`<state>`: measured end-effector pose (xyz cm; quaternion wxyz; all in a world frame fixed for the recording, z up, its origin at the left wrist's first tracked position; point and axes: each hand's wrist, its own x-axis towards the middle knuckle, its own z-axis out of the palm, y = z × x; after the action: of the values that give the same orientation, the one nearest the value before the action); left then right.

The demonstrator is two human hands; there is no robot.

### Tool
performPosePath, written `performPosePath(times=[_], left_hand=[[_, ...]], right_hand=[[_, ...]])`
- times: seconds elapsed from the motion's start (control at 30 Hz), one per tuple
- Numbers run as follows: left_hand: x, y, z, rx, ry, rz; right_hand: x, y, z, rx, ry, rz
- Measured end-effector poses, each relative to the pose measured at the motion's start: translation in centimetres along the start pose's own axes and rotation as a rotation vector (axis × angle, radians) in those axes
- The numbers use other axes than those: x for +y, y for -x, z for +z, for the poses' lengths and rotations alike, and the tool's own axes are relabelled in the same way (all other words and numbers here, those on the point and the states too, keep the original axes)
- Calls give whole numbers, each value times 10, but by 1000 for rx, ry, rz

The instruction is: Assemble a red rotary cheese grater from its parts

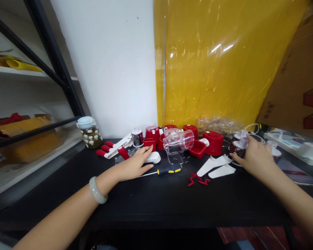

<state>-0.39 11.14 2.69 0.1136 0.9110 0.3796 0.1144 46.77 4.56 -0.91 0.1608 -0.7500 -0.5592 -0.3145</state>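
the two hands were well apart over the black table (146, 205). the left hand (135, 162) lay palm down and unclenched, its fingers outstretched away and to the right, its thumb held out nearer the body. it was on or just above a white crank arm (153, 158); the palm hid which. its forearm slanted in from the lower left, a pale bangle (97, 191) at the wrist. the right hand (257, 152) pointed forward and leftward, thumb and fingers closed about a dark metal drum (237, 150) with a white cap, at the table's right side.

just beside the left thumb lay a screwdriver (170, 169), handle to the right. beyond it stood a clear plastic housing (175, 140) near red bases (213, 143). white flat pieces (215, 165) and red clips (193, 177) lay between the hands. well to the left stood a lidded jar (90, 134).
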Motion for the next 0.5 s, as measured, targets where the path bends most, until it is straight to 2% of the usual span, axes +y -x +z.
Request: performPosePath(times=[0.07,0.23,0.4,0.5], left_hand=[[10,-2,-8,5,34,2],[39,-24,-20,127,269,-30],[46,-67,-5,272,592,-11],[42,-86,6,281,737,-39]], right_hand=[[-1,0,0,-11,-23,-8],[-1,0,3,21,-134,-48],[-1,1,7,121,-151,-147],[-2,0,4,154,-142,-184]])
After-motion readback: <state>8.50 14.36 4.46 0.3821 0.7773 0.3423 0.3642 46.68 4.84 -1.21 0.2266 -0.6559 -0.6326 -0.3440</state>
